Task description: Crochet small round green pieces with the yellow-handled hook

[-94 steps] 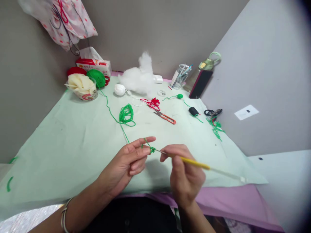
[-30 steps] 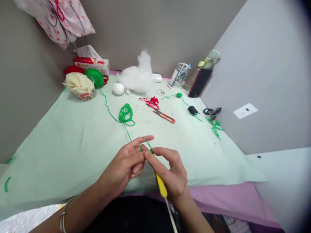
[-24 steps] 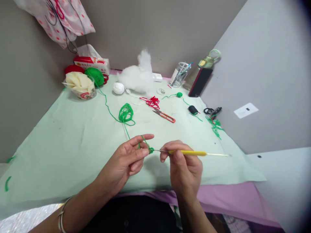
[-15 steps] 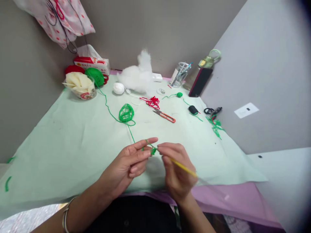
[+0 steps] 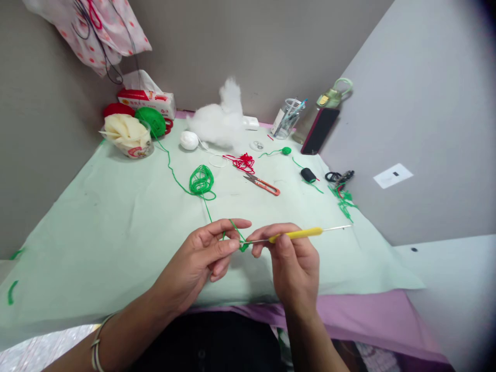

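My left hand [image 5: 211,250] pinches a small piece of green crochet work [image 5: 244,247] between thumb and fingers, and green yarn loops over its raised index finger. In my right hand [image 5: 296,258] is a crochet hook [image 5: 298,234] with a yellow handle and metal tips at both ends. It lies nearly level, and its left tip meets the green piece by my left fingertips. From my left hand the strand runs up to a loose coil of green yarn [image 5: 201,181] on the cloth. Exactly how the tip sits in the stitches is too small to tell.
Orange-handled thread snips [image 5: 263,184] lie beyond my hands, below tangled red yarn [image 5: 244,163]. White stuffing [image 5: 217,121], a white yarn ball [image 5: 189,140] and a tub [image 5: 129,144] stand farther back. At right are a black-and-green piece [image 5: 308,175] and a phone [image 5: 320,131] leaning on a bottle.
My right hand has turned, swinging the hook from a downward slant to nearly level, its far end now pointing right. My left hand stays almost in place, still pinching the green piece.
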The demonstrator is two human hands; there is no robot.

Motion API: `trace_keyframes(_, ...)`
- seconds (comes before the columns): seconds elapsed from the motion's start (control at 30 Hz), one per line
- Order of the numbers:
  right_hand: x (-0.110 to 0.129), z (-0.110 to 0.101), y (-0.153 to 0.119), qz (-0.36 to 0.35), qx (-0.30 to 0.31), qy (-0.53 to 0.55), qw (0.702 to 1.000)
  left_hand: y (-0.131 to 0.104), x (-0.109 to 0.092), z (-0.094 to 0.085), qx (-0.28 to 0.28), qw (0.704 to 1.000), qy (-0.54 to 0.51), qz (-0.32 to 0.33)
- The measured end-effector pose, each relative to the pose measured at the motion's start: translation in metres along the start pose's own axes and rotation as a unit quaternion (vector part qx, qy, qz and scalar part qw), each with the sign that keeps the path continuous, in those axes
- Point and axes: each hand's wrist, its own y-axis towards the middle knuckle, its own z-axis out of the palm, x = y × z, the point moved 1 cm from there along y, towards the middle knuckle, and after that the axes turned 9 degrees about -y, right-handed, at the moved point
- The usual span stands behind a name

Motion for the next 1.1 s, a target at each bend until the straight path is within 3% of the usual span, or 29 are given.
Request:
trace_keyframes(0.1, 0.003, -0.002, -0.005, -0.124, 0.009, -0.150, 0.981, -0.001, -0.001, 0.003, -0.027, 0.999, 0.013, 0.025)
trace_keyframes(0.17, 0.002, -0.001, -0.009, -0.227, 0.034, -0.259, 0.938, -0.001, 0.001, 0.004, -0.035, 0.999, 0.004, 0.031)
trace_keyframes(0.23, 0.001, 0.001, -0.010, -0.282, 0.047, -0.332, 0.899, 0.000, 0.003, 0.004, -0.025, 0.999, -0.028, 0.010)
trace_keyframes(0.3, 0.000, 0.002, -0.009, -0.259, 0.029, -0.324, 0.910, 0.001, 0.005, 0.002, -0.003, 0.997, -0.066, -0.027)
trace_keyframes(0.4, 0.001, 0.002, -0.004, -0.134, -0.032, -0.157, 0.978, 0.003, 0.004, 0.000, 0.011, 0.995, -0.084, -0.044)
trace_keyframes(0.47, 0.000, 0.003, -0.001, -0.069, -0.037, -0.061, 0.995, 0.003, 0.003, 0.002, -0.004, 0.998, -0.064, -0.019)
trace_keyframes(0.57, -0.002, 0.006, -0.003, -0.098, -0.016, -0.133, 0.986, 0.002, 0.005, 0.006, -0.028, 0.999, -0.024, 0.021)
trace_keyframes(0.63, -0.005, 0.008, -0.007, -0.188, -0.029, -0.269, 0.944, 0.001, 0.007, 0.008, -0.030, 0.999, -0.024, 0.019)
trace_keyframes(0.7, -0.006, 0.008, -0.010, -0.253, -0.032, -0.321, 0.912, 0.002, 0.008, 0.007, -0.014, 0.999, -0.047, -0.018)
trace_keyframes(0.77, -0.006, 0.004, -0.009, -0.217, -0.040, -0.272, 0.937, 0.003, 0.006, 0.004, 0.003, 0.996, -0.075, -0.047)
trace_keyframes(0.87, -0.003, -0.003, -0.002, -0.096, -0.072, -0.099, 0.988, 0.004, 0.002, 0.000, 0.004, 0.995, -0.090, -0.033)
trace_keyframes(0.97, 0.001, -0.003, 0.003, -0.036, -0.047, 0.011, 0.998, 0.003, 0.002, 0.000, 0.007, 0.998, -0.059, -0.019)
trace_keyframes(1.1, 0.002, 0.004, 0.004, -0.046, 0.001, -0.018, 0.999, 0.003, 0.005, 0.002, 0.008, 1.000, 0.013, 0.004)
